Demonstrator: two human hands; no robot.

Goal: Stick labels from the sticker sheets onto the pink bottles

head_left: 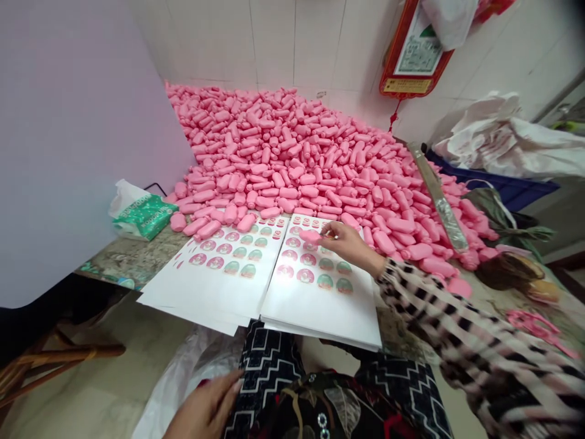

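Your right hand (350,244) reaches out from the checked sleeve (425,305) and is closed on a pink oblong bar (309,236), pinching it between thumb and fingertips just above the sheet. That fingertip pinch keeps your palm off the paper and leaves the round printed labels (307,259) in view beneath the hand. The bar has a smooth, rounded, capsule-like shape, and its matte pink matches the heap of bars (292,158) beyond your fingers.

The white label sheet (320,311) lies directly under your right hand, with a second stack of sheets (208,292) just to that hand's left. Both rest on a worn stone-like surface (130,259). Your left hand (203,407) is low and near your lap, well below the sheets, with its fingers loose and holding nothing that shows.

Past your right hand lie a long metallic strip (441,198) along the heap and a blue crate (498,183). A green tissue pack (144,213) sits far to that hand's left.
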